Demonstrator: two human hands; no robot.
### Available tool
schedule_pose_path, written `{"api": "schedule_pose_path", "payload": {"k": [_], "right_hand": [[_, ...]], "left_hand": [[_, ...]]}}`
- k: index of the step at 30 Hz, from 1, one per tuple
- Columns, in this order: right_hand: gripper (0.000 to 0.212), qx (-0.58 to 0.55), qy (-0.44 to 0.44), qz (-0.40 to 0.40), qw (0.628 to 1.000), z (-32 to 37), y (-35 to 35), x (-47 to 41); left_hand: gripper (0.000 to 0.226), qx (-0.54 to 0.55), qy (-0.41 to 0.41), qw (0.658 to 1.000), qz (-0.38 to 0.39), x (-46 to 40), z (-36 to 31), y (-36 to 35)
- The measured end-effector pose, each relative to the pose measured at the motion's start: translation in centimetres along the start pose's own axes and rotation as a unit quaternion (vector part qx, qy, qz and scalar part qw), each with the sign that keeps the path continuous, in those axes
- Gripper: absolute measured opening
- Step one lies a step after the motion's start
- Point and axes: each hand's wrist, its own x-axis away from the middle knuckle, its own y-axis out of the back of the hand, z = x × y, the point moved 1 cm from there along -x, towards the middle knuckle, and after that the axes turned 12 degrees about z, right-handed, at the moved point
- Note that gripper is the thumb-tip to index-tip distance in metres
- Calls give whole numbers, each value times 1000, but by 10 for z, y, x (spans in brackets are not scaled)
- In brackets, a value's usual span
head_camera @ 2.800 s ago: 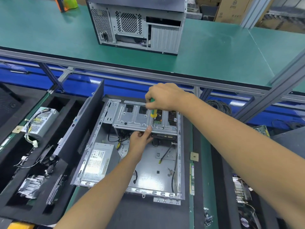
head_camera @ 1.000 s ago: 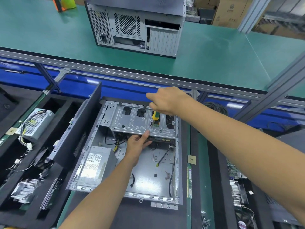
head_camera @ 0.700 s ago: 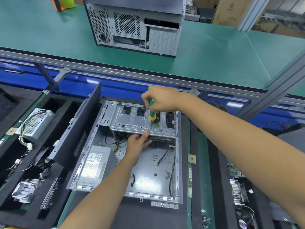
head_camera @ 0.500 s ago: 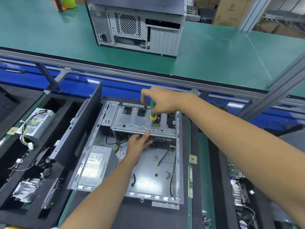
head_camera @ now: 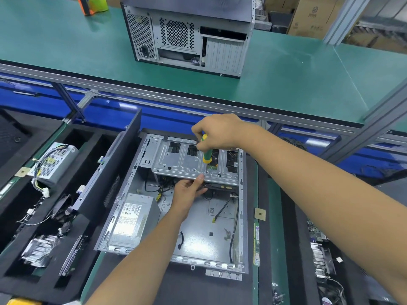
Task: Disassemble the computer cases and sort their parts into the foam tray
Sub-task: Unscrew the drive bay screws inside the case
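Note:
An open computer case [head_camera: 198,236] lies flat in front of me. A grey drive cage [head_camera: 178,160] spans its far end, and a power supply [head_camera: 132,221] sits at its near left. My right hand [head_camera: 218,133] grips a green and yellow screwdriver [head_camera: 207,154] standing upright, tip on a screw near the cage's front edge. My left hand [head_camera: 187,192] reaches under that front edge, with the thumb on top of the edge and the fingers below it. A black foam tray [head_camera: 88,148] at the left holds a removed power supply [head_camera: 54,164] and a heatsink [head_camera: 39,249].
A closed computer case [head_camera: 189,34] stands on the green upper bench [head_camera: 286,80]. A black side panel [head_camera: 110,168] leans between the tray and the open case. A CPU chip [head_camera: 259,214] and a RAM stick [head_camera: 256,245] lie to the case's right, and more parts [head_camera: 321,256] lie further right.
My right hand has shifted its grip on the screwdriver handle, fingers moving round it as it turns in place. My left hand stays at the cage's front edge.

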Motion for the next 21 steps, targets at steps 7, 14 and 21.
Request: {"api": "schedule_pose_path", "payload": {"k": [7, 14, 21], "right_hand": [[25, -47, 24, 17, 998, -4, -7, 2], [28, 167, -36, -17, 985, -2, -3, 9], [9, 25, 8, 9, 1000, -2, -5, 4]], "left_hand": [[38, 4, 2, 1000, 0, -1, 1, 0], [30, 4, 8, 1000, -13, -1, 1, 0], [43, 2, 9, 1000, -14, -2, 3, 2]]}}
